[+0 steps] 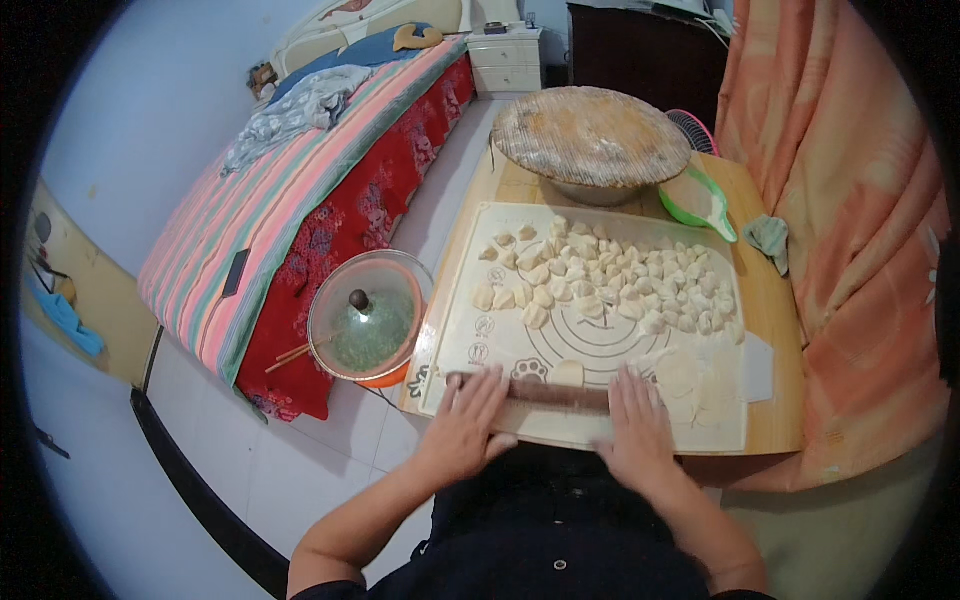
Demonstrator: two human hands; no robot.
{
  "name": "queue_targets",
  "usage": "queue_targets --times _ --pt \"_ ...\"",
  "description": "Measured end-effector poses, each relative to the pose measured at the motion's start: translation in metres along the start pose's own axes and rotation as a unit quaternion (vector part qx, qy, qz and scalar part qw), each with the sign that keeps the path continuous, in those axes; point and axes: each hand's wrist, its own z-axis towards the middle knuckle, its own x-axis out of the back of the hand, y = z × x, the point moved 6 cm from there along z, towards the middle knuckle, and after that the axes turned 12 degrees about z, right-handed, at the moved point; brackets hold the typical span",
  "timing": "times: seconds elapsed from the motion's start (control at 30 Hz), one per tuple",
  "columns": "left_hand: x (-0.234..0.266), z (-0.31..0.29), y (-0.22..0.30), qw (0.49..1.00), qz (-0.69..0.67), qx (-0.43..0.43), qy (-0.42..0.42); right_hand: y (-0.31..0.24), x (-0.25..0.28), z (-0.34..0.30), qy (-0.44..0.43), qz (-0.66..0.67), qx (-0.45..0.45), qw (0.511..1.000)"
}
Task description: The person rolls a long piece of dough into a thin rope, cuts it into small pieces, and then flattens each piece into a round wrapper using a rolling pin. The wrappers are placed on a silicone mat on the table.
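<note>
A dark brown rolling pin (558, 393) lies crosswise near the front edge of a pale printed baking mat (458, 318). My left hand (465, 425) rests on its left end, fingers stretched over the wood. On the right end lies my right hand (640, 425), its fingers also extended and not wrapped round. Just beyond the pin is a small flat piece of dough (567, 373), partly covered by it. Many small lumps of pale dough (620, 275) spread over the far half of the mat. A faint round patch (682, 374), thin dough or flour, shows right of my right hand.
The mat covers much of a wooden table (775, 330). A floury round woven tray (590, 135) tops a bowl at the back, beside a green scoop (722, 222). Left stands a glass-lidded pot (370, 325) with chopsticks. A bed (250, 220) and orange curtain (830, 230) flank the table.
</note>
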Motion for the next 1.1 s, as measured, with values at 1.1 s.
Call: queue_targets --times 1.1 --pt "0.011 0.053 -0.022 0.996 -0.020 -0.002 0.086 -0.002 0.003 0.017 0.095 0.076 0.039 0.992"
